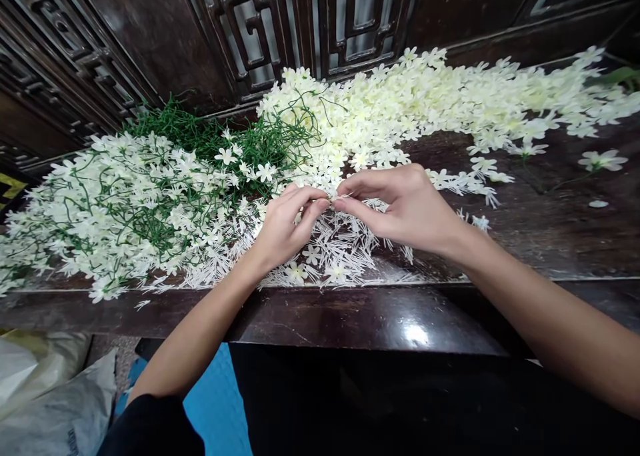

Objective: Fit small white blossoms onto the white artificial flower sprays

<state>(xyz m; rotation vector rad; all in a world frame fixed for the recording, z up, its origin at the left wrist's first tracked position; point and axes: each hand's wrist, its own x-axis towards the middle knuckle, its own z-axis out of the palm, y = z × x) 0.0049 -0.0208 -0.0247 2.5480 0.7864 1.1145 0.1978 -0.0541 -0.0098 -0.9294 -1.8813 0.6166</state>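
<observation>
Bare left hand [289, 224] and bare right hand [400, 203], fingertips meeting, pinch a tiny white piece [344, 197]
Beneath lie thin white sticks [353, 244]; leftward, white flowers [100, 206] on wiry green stems [155, 225]; behind, heaped creamy-white blossoms [430, 103]; all on glossy dark-brown wood [555, 233].

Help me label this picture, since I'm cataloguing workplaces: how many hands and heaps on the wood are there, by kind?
Hands: 2 (left hand, right hand)
Heap of white flowers on green stems: 1
Heap of mostly bare green stems: 1
Heap of pale yellow flowers: 1
Heap of thin white sprigs: 1
Total: 6
</observation>
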